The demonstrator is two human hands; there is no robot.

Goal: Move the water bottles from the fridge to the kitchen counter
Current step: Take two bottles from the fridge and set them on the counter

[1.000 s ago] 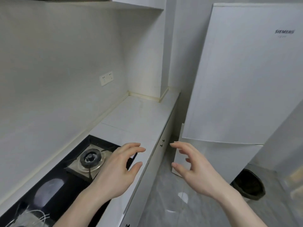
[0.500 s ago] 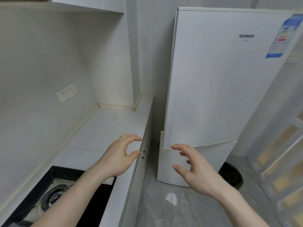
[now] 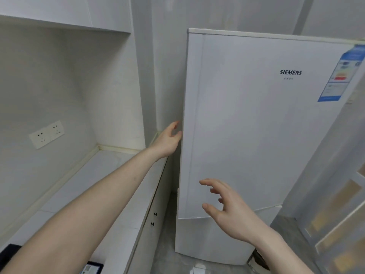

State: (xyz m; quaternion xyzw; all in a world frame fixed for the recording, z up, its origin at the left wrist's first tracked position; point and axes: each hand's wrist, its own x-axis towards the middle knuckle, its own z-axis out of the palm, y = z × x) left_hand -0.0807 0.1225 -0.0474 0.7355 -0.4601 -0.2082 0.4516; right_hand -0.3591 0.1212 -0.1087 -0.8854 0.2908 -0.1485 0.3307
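A tall white fridge (image 3: 256, 125) stands to the right of the kitchen counter (image 3: 110, 186), and both of its doors are closed. No water bottles are in sight. My left hand (image 3: 167, 140) is stretched out to the left edge of the upper fridge door, its fingertips at that edge; the fingers are loosely bent and whether they hook the edge is hidden. My right hand (image 3: 227, 210) hovers in front of the lower part of the upper door, fingers spread and relaxed, holding nothing.
A white wall socket (image 3: 46, 133) sits on the wall above the counter. The corner of a black hob (image 3: 9, 254) shows at the lower left. Cabinet doors with small black knobs (image 3: 154, 219) are below the counter. A glazed door (image 3: 339, 214) is at the right.
I have turned and stepped toward the fridge, so it fills more of the view. My left hand rose from over the counter to the fridge door's left edge. My right hand lifted slightly.
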